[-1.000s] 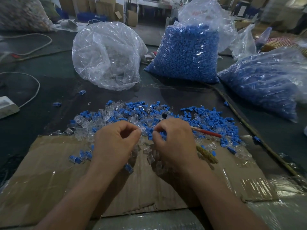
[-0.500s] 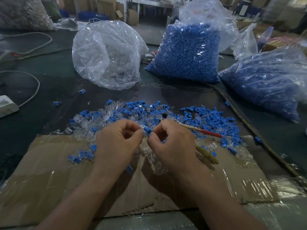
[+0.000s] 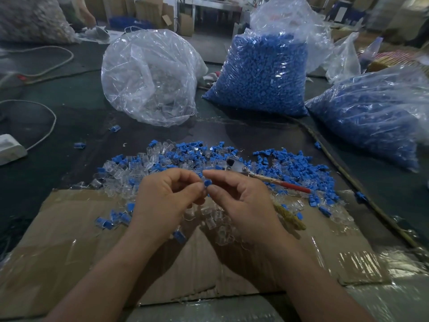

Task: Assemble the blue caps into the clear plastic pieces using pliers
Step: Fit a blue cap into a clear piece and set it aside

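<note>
My left hand (image 3: 166, 197) and my right hand (image 3: 241, 201) meet fingertip to fingertip above a pile of loose blue caps and clear plastic pieces (image 3: 176, 159). My right thumb and forefinger pinch a small blue cap (image 3: 207, 182). My left fingers pinch a clear plastic piece (image 3: 203, 194) right against that cap; most of it is hidden by the fingers. The pliers (image 3: 267, 178), with a metal head and a red handle, lie on the pile just behind my right hand. Neither hand touches them.
A flattened cardboard sheet (image 3: 69, 252) lies under my forearms. Behind the pile stand a clear bag (image 3: 148, 77) and two bags of blue caps (image 3: 262, 75) (image 3: 371, 112). A cable (image 3: 348, 177) runs down the right side. A white power adapter (image 3: 9, 148) sits at the left edge.
Both hands have lifted slightly off the pile and come together. A blue cap now shows between my right fingertips, held against the clear piece in my left fingers.
</note>
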